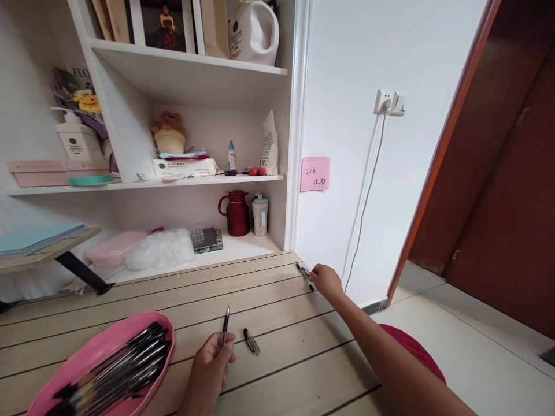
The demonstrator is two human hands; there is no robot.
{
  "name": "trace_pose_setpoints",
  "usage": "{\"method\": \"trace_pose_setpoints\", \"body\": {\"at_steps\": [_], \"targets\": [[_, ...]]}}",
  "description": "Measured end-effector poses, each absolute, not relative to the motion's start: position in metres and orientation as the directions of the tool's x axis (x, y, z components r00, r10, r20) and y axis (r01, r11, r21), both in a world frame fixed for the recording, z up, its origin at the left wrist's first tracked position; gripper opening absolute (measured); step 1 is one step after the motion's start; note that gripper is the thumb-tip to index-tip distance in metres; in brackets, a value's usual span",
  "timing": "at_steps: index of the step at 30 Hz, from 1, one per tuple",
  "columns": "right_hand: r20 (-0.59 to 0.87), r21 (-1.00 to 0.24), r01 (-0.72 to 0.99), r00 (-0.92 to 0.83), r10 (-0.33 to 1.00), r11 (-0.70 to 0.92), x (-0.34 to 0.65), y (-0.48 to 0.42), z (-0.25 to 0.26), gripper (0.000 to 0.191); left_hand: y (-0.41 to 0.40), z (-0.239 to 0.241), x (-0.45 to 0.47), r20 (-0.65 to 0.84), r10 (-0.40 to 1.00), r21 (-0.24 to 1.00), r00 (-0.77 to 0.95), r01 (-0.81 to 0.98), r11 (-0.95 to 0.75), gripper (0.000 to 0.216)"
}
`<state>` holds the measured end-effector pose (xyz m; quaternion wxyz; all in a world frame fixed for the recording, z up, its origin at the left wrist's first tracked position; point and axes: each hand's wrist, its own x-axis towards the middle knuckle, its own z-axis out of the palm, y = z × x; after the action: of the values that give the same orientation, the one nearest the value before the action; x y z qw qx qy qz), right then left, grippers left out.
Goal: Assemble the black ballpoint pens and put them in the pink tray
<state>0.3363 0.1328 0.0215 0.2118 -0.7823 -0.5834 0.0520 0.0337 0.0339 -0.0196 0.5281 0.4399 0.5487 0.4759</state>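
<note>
Here, seen from the head camera, the left hand [210, 365] sits low over the table [281, 378], its grip closed on a pen [225, 325] that stands nearly upright with the tip pointing up. A dark cap [252, 341] lies on the table just right of that hand, apart from the pen. The right hand [326, 279] is stretched out to the table's far right corner, with its fingers curled at the end of a second pen [305, 274] lying near the edge; whether that grip has closed on it cannot be told. At the near left, a pink tray [99, 346] holds a heap of dark pens. Behind the table, a red flask [236, 214] stands on the lowest shelf [243, 245], and a pink note [315, 174] is stuck to the wall.
</note>
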Motion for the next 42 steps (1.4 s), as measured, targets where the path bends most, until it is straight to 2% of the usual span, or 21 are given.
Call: {"method": "trace_pose_setpoints", "body": {"at_steps": [10,20,42], "targets": [[0.103,-0.338,0.886,0.37,0.923,-0.317,0.348,0.165,-0.004,0.023,0.032,-0.014,0.037,-0.222,0.974,0.975,-0.047,-0.006,0.222,0.043],[0.099,-0.316,0.888,0.381,0.919,-0.334,0.346,0.167,-0.008,0.023,0.031,-0.018,0.036,-0.168,0.984,0.985,-0.058,0.03,0.17,0.036],[0.109,-0.246,0.919,0.341,0.934,-0.307,0.336,0.168,-0.005,0.024,0.028,-0.013,0.037,-0.176,0.983,0.983,-0.049,0.045,0.178,0.031]]}}
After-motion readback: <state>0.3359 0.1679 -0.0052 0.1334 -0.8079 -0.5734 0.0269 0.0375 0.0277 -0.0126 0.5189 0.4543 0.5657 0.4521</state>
